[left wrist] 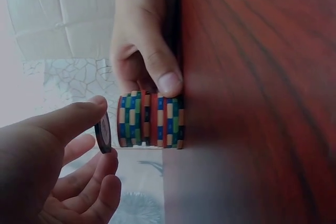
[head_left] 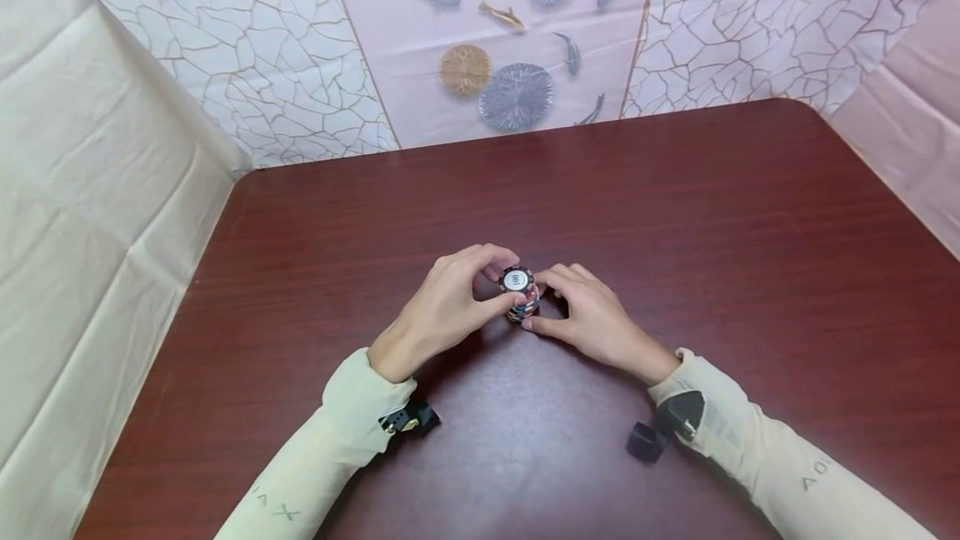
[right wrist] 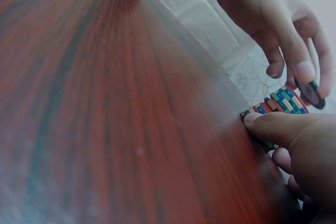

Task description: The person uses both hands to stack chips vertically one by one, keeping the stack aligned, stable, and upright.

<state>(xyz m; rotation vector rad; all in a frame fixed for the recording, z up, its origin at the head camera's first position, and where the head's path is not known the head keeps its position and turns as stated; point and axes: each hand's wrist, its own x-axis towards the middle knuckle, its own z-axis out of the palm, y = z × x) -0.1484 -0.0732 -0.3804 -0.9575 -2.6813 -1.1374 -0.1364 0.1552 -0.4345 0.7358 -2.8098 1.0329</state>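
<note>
A stack of poker chips stands upright on the table, its edges striped red, blue, green and cream. My left hand pinches one black-edged poker chip between thumb and fingers. In the left wrist view this chip is held just above the stack's top, with a narrow gap between them. The right hand grips the stack low down, its thumb near the bottom chips. From the right wrist, the stack is partly hidden behind that thumb.
The dark red wooden table extends around both hands. Behind it hangs a patterned cloth with fish and round motifs, and a pale cloth hangs at the left. Black wrist devices sit by both cuffs.
</note>
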